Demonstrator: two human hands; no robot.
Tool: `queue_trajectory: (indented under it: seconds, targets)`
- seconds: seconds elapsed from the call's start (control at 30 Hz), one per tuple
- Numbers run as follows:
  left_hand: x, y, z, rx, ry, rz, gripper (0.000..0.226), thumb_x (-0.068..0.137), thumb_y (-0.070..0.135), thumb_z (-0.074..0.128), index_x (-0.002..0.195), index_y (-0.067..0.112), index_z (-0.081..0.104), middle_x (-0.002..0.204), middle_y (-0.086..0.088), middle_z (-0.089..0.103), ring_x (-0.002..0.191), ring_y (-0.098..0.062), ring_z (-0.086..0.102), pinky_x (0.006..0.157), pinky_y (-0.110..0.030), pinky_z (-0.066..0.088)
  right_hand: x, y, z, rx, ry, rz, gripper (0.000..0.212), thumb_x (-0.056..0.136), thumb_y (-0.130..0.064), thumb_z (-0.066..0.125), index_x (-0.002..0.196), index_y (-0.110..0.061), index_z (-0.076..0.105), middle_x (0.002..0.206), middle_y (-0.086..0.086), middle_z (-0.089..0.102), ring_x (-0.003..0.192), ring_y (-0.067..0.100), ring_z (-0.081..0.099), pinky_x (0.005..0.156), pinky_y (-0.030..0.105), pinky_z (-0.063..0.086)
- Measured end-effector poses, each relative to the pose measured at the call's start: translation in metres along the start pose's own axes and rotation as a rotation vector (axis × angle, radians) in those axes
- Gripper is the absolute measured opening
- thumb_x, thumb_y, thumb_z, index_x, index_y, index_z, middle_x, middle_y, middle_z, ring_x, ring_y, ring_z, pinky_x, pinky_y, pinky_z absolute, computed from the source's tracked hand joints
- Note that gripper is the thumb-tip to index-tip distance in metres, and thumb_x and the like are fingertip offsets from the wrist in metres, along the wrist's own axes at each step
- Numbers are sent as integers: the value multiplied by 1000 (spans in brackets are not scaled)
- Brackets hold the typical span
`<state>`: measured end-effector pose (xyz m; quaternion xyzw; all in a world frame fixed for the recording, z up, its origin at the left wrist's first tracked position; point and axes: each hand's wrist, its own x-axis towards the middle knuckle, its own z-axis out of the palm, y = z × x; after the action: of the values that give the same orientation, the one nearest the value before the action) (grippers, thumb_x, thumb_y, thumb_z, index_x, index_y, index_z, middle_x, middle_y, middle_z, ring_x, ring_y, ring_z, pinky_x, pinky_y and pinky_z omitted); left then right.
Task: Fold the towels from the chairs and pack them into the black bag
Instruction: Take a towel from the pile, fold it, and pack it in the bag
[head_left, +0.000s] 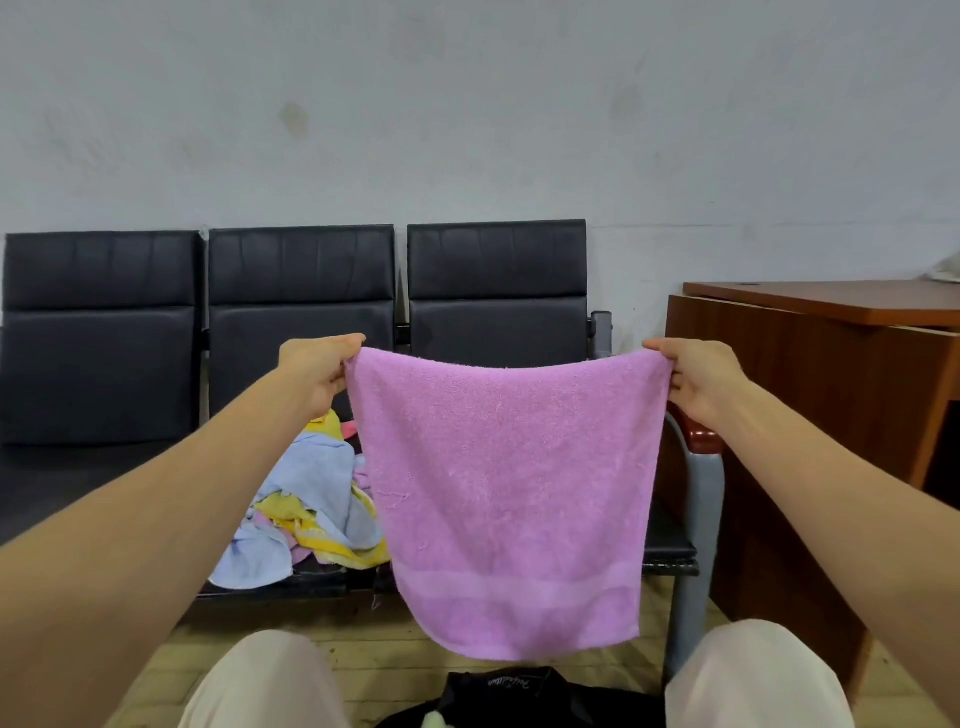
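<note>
A purple towel (511, 483) hangs spread out in the air in front of me. My left hand (317, 371) pinches its upper left corner and my right hand (698, 379) pinches its upper right corner. Behind it, a heap of blue, yellow and pink towels (306, 509) lies on the middle seat of a row of black chairs (298, 291). The black bag (519, 699) sits on the floor between my knees, below the towel's lower edge, with something pale green showing at its opening.
A brown wooden desk (831, 364) stands at the right, close to the chair row's grey metal armrest (698, 499). The left chair seat (78, 483) holds nothing. A grey wall rises behind the chairs. My knees frame the bag on the wooden floor.
</note>
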<state>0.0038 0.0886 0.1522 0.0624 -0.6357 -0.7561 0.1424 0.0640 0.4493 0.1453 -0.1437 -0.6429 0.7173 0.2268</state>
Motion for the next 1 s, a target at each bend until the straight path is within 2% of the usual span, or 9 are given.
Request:
queue_trajectory:
  seconds: [0.2, 0.37, 0.47, 0.53, 0.63, 0.77, 0.87, 0.93, 1.0]
  targets:
    - [2, -3, -3, 82, -83, 57, 31, 78, -2, 72, 107, 8, 70, 115, -10, 65, 108, -24, 60, 93, -32, 50, 8, -1, -6, -69, -101, -87, 29, 81, -1, 73, 109, -1, 67, 114, 8, 64, 102, 21, 60, 93, 35, 50]
    - [3, -11, 0, 385, 18, 331, 35, 75, -1, 76, 107, 12, 71, 114, -10, 67, 108, -23, 60, 99, -35, 48, 16, -3, -9, -533, -200, -329, 49, 68, 2, 81, 115, -2, 68, 116, 9, 65, 111, 25, 58, 102, 38, 46]
    - [2, -15, 7, 529, 92, 472, 33, 80, 3, 73, 112, 8, 69, 115, -11, 67, 103, -21, 60, 92, -28, 47, 25, -2, -4, -803, -146, -472, 36, 77, -5, 78, 112, -5, 71, 113, 10, 68, 102, 23, 60, 93, 36, 49]
    - [5, -19, 13, 585, 132, 524, 31, 82, 2, 71, 112, 5, 69, 114, -14, 67, 104, -24, 61, 92, -29, 46, 30, -2, 2, -921, -100, -550, 27, 83, -11, 73, 109, -5, 73, 105, 11, 70, 91, 20, 58, 80, 30, 45]
    - [18, -27, 20, 678, 166, 594, 24, 83, 3, 69, 107, 3, 71, 106, -16, 70, 98, -26, 64, 87, -28, 47, 44, 1, 10, -1056, -41, -640, 21, 86, -19, 70, 100, -3, 76, 92, 13, 72, 77, 18, 56, 71, 26, 39]
    - [40, -39, 31, 784, 200, 631, 17, 87, 8, 66, 101, 5, 74, 97, -15, 72, 85, -24, 63, 76, -29, 48, 69, 13, 20, -1070, 43, -649, 19, 83, -24, 74, 93, -7, 78, 80, 8, 68, 71, 21, 62, 67, 32, 52]
    - [59, -53, 40, 865, 229, 620, 14, 88, 16, 66, 97, 10, 75, 100, -11, 68, 78, -20, 56, 66, -32, 43, 86, 25, 28, -1066, 30, -587, 19, 88, -19, 69, 98, -5, 76, 72, 5, 61, 66, 17, 58, 61, 22, 42]
    - [75, -63, 44, 876, 239, 595, 11, 87, 17, 67, 91, 13, 75, 102, -9, 64, 79, -24, 59, 65, -35, 45, 99, 35, 33, -980, 2, -524, 18, 91, -13, 65, 103, -4, 74, 66, 2, 59, 50, 12, 59, 59, 18, 45]
    - [91, -71, 51, 749, 213, 493, 9, 88, 10, 64, 89, 12, 73, 98, -11, 66, 73, -29, 65, 64, -36, 52, 113, 44, 38, -838, -3, -453, 20, 92, -9, 64, 109, -4, 71, 78, 10, 68, 48, 9, 64, 69, 27, 57]
